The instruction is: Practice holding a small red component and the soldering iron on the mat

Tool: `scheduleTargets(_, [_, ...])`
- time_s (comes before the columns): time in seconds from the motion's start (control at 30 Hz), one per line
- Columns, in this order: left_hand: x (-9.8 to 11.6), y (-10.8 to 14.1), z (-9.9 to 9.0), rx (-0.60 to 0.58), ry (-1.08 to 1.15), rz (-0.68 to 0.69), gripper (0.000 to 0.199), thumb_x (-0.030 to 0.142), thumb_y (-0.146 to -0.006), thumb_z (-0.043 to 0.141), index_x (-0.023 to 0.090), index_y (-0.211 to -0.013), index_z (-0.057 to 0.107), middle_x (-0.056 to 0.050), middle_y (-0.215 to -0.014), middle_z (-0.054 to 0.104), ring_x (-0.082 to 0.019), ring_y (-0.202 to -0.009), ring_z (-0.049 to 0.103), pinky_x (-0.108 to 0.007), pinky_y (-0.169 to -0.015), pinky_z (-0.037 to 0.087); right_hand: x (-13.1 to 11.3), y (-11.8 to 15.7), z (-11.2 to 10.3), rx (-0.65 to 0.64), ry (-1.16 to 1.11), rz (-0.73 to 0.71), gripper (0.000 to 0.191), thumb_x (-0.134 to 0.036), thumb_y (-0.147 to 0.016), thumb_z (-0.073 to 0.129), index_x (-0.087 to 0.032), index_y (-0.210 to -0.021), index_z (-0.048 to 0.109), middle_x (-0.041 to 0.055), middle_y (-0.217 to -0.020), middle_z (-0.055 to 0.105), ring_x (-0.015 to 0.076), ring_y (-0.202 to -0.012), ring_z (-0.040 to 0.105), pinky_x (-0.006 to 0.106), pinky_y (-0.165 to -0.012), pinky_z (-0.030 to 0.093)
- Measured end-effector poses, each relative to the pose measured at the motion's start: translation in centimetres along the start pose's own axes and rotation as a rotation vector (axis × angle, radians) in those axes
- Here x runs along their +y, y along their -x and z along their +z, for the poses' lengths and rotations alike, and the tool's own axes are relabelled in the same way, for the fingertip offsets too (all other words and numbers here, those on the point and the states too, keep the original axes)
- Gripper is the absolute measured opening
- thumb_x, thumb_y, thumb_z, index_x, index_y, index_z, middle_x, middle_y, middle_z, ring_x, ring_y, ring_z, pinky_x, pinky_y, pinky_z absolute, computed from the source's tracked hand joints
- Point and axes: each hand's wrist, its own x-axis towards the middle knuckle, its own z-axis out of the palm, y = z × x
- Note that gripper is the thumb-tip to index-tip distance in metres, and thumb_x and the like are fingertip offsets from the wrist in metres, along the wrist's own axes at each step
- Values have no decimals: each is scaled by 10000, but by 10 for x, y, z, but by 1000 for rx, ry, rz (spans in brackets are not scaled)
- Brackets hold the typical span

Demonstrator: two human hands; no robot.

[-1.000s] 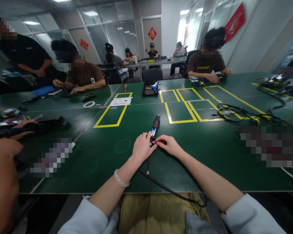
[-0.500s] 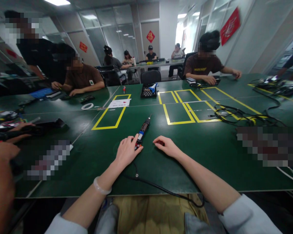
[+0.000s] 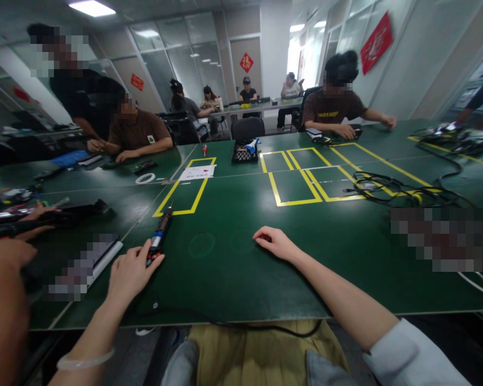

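My left hand (image 3: pixel 131 271) is closed round the rear end of a dark electric screwdriver (image 3: pixel 160 233) with a blue-and-white band, left of centre on the green table (image 3: pixel 225 284). The tool's thin tip points away from me, at the near edge of a yellow tape rectangle (image 3: pixel 193 209). A black cord (image 3: pixel 241 325) runs along the table's front edge. My right hand (image 3: pixel 277 241) rests on the table right of centre, its fingers curled together with nothing visible in them.
Ahead lie a paper sheet (image 3: pixel 197 171), a white ring (image 3: pixel 145 178), a red screwdriver (image 3: pixel 205 150) and a black tray (image 3: pixel 244 151) of small parts. Tangled cables (image 3: pixel 382 187) lie right. Another person's arm (image 3: pixel 6 300) is close at left; people sit across the table.
My left hand has moved left across the table with the electric screwdriver, and its cord has shifted too. My right hand has stayed in place.
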Motion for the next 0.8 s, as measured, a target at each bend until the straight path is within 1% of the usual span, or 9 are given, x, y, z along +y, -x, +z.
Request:
scheduleTargets(0.13, [-32,-1,10,-2,-60,-80,687,624,-844,313,201,-1380,390,-128,-1263,550,-342,-1087,517,-449,-902,393,-1,-1,-1,-3,-2,-4,145,-205,-857,553,-182,-936,673,26,-851,648,127,-701,553,251,-657,432])
scheduleTargets(0.2, [-39,-1,12,11,-82,-99,659,629,-847,290,230,-1363,389,-95,-1248,565,-321,-1083,520,-445,-909,392,-2,-1,-1,-5,-2,0,143,-206,-856,555,-182,-932,673,25,-844,648,128,-702,556,251,-657,433])
scheduleTargets(0.27, [-37,1,11,55,-112,-108,621,619,-853,268,252,-1339,388,-71,-1231,572,-307,-1085,519,-446,-917,392,-1,-1,-1,-8,-3,4,141,-205,-855,555,-181,-929,672,25,-841,648,129,-702,557,253,-659,435])
scheduleTargets(0.37, [-27,7,3,136,-125,-84,541,556,-857,283,222,-1250,448,-89,-1163,585,-294,-1054,530,-421,-893,417,0,0,0,-10,-2,3,140,-205,-855,555,-185,-928,673,25,-850,651,130,-707,560,256,-668,440])
scheduleTargets(0.43, [-20,9,-4,145,-99,-39,476,503,-854,312,174,-1122,528,-126,-1078,596,-290,-977,560,-390,-830,440,0,0,0,-6,2,1,142,-206,-856,554,-186,-931,673,26,-858,654,132,-712,563,257,-673,442])
scheduleTargets(0.53, [-15,9,-15,137,-60,-9,417,452,-860,322,149,-960,590,-143,-976,607,-291,-867,585,-383,-755,443,-1,0,0,-6,4,3,145,-204,-857,552,-184,-932,674,30,-865,655,135,-726,570,258,-679,444])
scheduleTargets(0.63, [-2,3,-26,137,11,-54,444,459,-878,297,151,-974,601,-127,-904,631,-297,-829,596,-390,-733,444,-2,0,-1,-19,3,6,147,-202,-854,552,-183,-933,675,31,-871,657,139,-734,575,261,-682,445])
scheduleTargets(0.73, [31,-3,-36,77,254,-62,446,493,-885,317,184,-1059,586,-87,-928,661,-267,-845,618,-360,-745,455,-2,0,-1,-21,-2,9,146,-203,-852,554,-182,-934,674,29,-862,655,138,-728,570,260,-679,441])
scheduleTargets(0.8, [64,-7,-43,13,494,49,415,492,-885,359,208,-1090,582,-57,-1007,667,-231,-903,623,-328,-789,456,-3,0,-2,-16,-11,12,145,-209,-855,552,-178,-931,672,28,-858,654,135,-723,563,258,-677,436])
